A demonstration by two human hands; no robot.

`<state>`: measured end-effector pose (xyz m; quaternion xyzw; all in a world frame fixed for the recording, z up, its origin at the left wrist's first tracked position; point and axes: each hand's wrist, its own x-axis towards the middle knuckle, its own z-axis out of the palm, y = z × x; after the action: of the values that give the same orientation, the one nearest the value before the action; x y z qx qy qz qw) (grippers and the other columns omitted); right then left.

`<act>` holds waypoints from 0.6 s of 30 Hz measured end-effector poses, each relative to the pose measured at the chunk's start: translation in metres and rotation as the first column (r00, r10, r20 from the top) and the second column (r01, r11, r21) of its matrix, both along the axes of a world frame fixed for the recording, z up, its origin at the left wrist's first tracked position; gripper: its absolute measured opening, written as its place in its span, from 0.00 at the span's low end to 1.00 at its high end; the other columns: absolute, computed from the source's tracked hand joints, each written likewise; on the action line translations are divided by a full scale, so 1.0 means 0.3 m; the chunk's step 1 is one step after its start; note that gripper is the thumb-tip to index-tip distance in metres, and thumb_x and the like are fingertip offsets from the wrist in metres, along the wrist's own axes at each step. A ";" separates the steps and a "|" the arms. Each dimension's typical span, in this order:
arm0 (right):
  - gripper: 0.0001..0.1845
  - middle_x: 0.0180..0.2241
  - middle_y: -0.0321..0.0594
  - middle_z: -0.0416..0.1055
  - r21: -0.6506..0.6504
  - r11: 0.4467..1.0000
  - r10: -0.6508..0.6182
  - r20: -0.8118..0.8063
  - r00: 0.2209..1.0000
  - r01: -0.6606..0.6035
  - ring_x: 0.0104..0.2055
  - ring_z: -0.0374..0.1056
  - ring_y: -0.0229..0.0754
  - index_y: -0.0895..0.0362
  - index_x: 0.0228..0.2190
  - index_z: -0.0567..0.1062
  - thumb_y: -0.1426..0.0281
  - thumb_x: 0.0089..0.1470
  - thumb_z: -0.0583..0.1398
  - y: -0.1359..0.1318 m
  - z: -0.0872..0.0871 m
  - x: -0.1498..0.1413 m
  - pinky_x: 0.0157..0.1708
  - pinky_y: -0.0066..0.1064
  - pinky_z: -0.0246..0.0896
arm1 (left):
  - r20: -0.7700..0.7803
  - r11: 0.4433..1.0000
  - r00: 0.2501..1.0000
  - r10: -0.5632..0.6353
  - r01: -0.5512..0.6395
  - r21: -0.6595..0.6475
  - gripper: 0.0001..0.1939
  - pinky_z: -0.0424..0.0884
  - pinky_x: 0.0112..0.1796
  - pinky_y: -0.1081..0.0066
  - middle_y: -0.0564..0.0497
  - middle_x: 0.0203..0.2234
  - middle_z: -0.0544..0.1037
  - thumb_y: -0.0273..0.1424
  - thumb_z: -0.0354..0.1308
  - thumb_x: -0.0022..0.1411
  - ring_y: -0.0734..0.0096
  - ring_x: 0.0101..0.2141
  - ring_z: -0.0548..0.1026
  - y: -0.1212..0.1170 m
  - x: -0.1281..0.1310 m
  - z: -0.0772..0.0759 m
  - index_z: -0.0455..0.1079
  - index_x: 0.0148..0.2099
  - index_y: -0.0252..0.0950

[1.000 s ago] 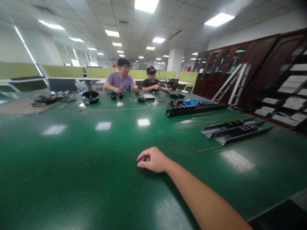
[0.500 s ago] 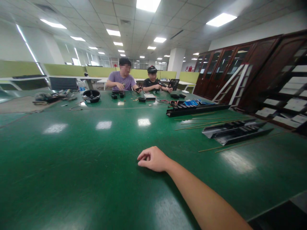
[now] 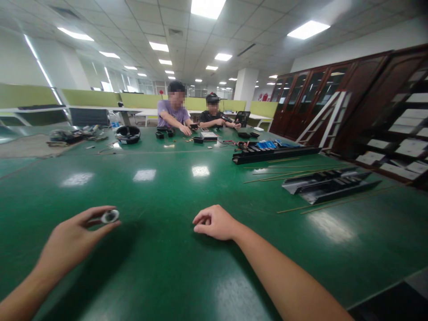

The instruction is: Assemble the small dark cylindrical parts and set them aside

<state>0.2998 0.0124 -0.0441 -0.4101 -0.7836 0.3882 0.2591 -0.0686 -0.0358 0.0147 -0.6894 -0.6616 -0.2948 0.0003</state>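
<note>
My left hand (image 3: pixel 72 238) reaches in from the lower left and pinches a small round grey-and-white part (image 3: pixel 110 216) between thumb and fingertips, held just above the green table (image 3: pixel 160 187). My right hand (image 3: pixel 216 222) rests on the table near the middle, its fingers curled under in a loose fist with nothing visible in them. The two hands are about a forearm's width apart.
Long black trays (image 3: pixel 329 183) and thin wooden sticks (image 3: pixel 287 175) lie to the right. Another black tray with blue items (image 3: pixel 272 151) sits farther back. Two people (image 3: pixel 175 115) work at the far end among small black parts and a black round object (image 3: pixel 127 133). Dark cabinets stand at right.
My left hand has come into view from the lower left holding the small round part. My right hand has stayed where it was.
</note>
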 end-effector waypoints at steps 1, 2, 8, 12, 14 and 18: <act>0.14 0.30 0.41 0.78 0.000 1.000 0.005 0.001 1.000 -0.005 0.27 0.70 0.36 0.59 0.37 0.82 0.65 0.49 0.66 0.000 0.001 0.000 0.27 0.24 0.62 | 0.076 0.995 0.995 -0.060 0.065 -0.074 0.21 0.75 0.41 0.66 0.56 0.35 0.82 0.46 0.63 0.58 0.64 0.37 0.80 0.030 0.061 -0.009 0.73 0.50 0.41; 0.14 0.30 0.41 0.78 0.002 1.000 0.006 -0.003 1.000 -0.006 0.27 0.70 0.36 0.60 0.37 0.81 0.65 0.49 0.66 -0.001 0.001 0.001 0.27 0.24 0.62 | 0.136 0.983 0.980 -0.148 0.161 -0.086 0.21 0.75 0.43 0.65 0.54 0.39 0.81 0.44 0.63 0.58 0.64 0.39 0.80 0.054 0.128 -0.016 0.73 0.50 0.40; 0.28 0.36 0.38 0.78 0.137 0.990 -0.014 -0.067 0.998 0.023 0.28 0.71 0.35 0.56 0.52 0.71 0.78 0.48 0.62 0.001 -0.009 0.002 0.33 0.26 0.66 | 0.054 0.842 0.845 -0.532 0.535 -0.069 0.13 0.72 0.47 0.66 0.50 0.44 0.77 0.35 0.59 0.61 0.64 0.44 0.76 0.082 0.426 -0.096 0.74 0.49 0.42; 0.35 0.39 0.36 0.77 0.237 0.971 -0.013 -0.043 0.999 0.023 0.32 0.72 0.35 0.52 0.55 0.67 0.84 0.45 0.57 0.007 -0.024 -0.008 0.37 0.26 0.66 | 0.086 0.818 0.821 -0.564 0.570 -0.082 0.17 0.72 0.48 0.67 0.51 0.46 0.76 0.33 0.60 0.62 0.66 0.45 0.75 0.064 0.438 -0.186 0.70 0.54 0.44; 0.36 0.40 0.36 0.77 0.239 0.971 0.006 -0.015 1.000 -0.002 0.33 0.72 0.36 0.52 0.55 0.66 0.85 0.44 0.56 0.009 -0.032 -0.014 0.36 0.26 0.66 | 0.111 0.840 0.841 -0.529 0.538 -0.072 0.23 0.72 0.48 0.66 0.51 0.45 0.77 0.32 0.62 0.60 0.65 0.44 0.76 0.064 0.423 -0.216 0.66 0.57 0.44; 0.38 0.40 0.35 0.76 0.244 0.969 0.022 0.021 1.000 -0.027 0.35 0.72 0.36 0.52 0.55 0.66 0.87 0.42 0.55 0.014 -0.039 -0.019 0.37 0.26 0.66 | 0.135 0.839 0.835 -0.534 0.543 -0.037 0.19 0.72 0.49 0.66 0.52 0.44 0.77 0.32 0.62 0.60 0.65 0.45 0.76 0.080 0.404 -0.228 0.67 0.54 0.43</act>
<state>0.2942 0.0165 -0.0559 -0.3689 -0.8327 0.2884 0.2955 0.0525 -0.0117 -0.0536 -0.8284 -0.4502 -0.2990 -0.1474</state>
